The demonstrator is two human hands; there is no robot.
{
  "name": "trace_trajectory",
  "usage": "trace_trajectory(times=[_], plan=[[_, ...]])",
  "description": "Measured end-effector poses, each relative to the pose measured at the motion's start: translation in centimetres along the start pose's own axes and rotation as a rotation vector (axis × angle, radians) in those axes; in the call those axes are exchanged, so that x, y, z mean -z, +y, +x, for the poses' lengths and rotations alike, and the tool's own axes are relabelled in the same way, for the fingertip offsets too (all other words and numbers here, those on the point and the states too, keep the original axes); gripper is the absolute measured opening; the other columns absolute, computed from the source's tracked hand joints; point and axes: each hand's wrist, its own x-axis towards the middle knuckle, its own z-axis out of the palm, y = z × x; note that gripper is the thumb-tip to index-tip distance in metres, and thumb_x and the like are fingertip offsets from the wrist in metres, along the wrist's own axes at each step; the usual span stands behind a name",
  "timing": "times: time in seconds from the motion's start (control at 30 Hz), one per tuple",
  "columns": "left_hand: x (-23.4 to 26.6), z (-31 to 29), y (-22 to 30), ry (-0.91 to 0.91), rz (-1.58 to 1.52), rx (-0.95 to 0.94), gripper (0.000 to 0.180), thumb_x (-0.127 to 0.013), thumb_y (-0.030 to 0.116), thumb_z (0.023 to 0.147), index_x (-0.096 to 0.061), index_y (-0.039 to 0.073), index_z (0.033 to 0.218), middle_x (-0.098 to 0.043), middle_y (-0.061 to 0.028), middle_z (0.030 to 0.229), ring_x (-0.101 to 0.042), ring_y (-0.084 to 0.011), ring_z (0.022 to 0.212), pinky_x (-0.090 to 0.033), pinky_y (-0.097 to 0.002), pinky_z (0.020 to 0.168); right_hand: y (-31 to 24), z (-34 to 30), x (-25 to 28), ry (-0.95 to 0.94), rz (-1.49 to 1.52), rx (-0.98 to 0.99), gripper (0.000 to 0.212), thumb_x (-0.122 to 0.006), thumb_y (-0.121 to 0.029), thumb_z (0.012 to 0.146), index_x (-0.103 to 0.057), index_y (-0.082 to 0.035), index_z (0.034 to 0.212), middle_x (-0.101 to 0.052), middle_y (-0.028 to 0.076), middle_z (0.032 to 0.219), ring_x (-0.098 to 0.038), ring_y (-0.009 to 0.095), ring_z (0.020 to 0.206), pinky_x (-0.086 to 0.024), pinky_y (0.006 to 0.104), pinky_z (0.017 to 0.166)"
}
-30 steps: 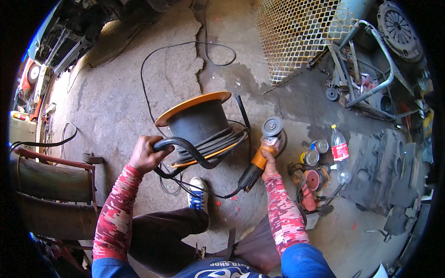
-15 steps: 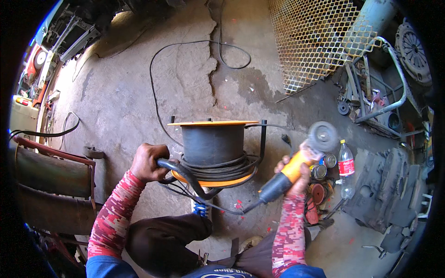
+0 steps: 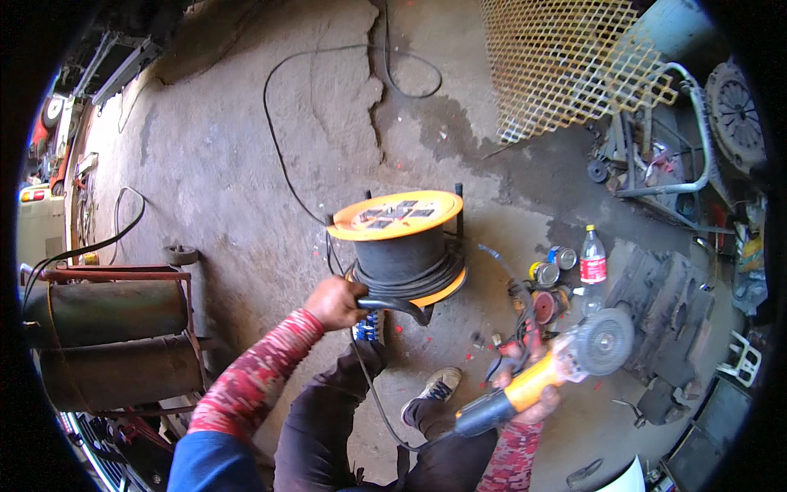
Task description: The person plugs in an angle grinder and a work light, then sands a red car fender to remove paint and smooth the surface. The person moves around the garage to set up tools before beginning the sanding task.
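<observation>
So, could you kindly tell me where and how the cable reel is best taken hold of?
The cable reel is probably best held by its black handle, from the near side: the bent bar juts out there, and the left hand grips its left end.

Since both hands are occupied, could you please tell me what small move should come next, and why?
Probably settle the cable reel squarely on the floor with the left hand: it grips the black handle, the orange socket face points upward, and the right hand holds the grinder. Whether the reel already rests there is unclear.
</observation>
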Motion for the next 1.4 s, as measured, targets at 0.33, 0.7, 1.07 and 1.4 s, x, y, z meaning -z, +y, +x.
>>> trace_trajectory(times=[0.33, 0.7, 1.07, 1.4], plan=[[8.6, -6.8, 12.4, -0.121, 0.08, 0.259, 0.045, -0.071, 0.056, 0.088, -0.076, 0.011, 0.092, -0.069, -0.0233, 0.08, -0.069, -0.0406, 0.076, -0.056, -0.0497, 0.069, -3.5, -5.7, -16.6, 0.007, -0.037, -0.309, 0.087, -0.084, -0.019, 0.068, -0.042, -0.012, 0.144, -0.041, 0.027, 0.153, -0.074, 0.035, 0.085, -0.065, 0.0452, 0.069], [30.6, -35.5, 26.7, 0.138, 0.066, 0.094, 0.034, -0.078, 0.041, 0.078, -0.061, 0.011, 0.071, -0.059, -0.0155, 0.058, -0.062, -0.0397, 0.057, -0.049, -0.0487, 0.053, -8.8, -5.5, -35.2, 0.021, -0.312, -0.493, 0.081, -0.079, -0.042, 0.075, -0.047, -0.006, 0.141, -0.049, 0.018, 0.148, -0.073, 0.033, 0.078, -0.064, 0.0467, 0.069], [50.3, -43.6, 33.5, 0.396, 0.252, -0.218, 0.031, -0.081, 0.028, 0.062, -0.054, 0.012, 0.061, -0.054, -0.0086, 0.055, -0.059, -0.0319, 0.052, -0.046, -0.0448, 0.051, -7.3, 4.5, -55.4, -0.331, -0.473, -0.546, 0.085, -0.079, -0.039, 0.077, -0.042, -0.006, 0.147, -0.054, 0.014, 0.141, -0.068, 0.029, 0.107, -0.065, 0.0425, 0.076], [55.3, -37.1, 33.9, 0.555, 0.181, 0.015, 0.029, -0.082, 0.022, 0.067, -0.056, 0.008, 0.064, -0.058, -0.0116, 0.059, -0.061, -0.0356, 0.058, -0.048, -0.0443, 0.055, -5.0, 8.5, -73.3, -0.847, -0.456, -0.963, 0.082, -0.075, -0.034, 0.078, -0.043, -0.001, 0.146, -0.052, 0.017, 0.146, -0.074, 0.027, 0.083, -0.064, 0.0349, 0.074]])
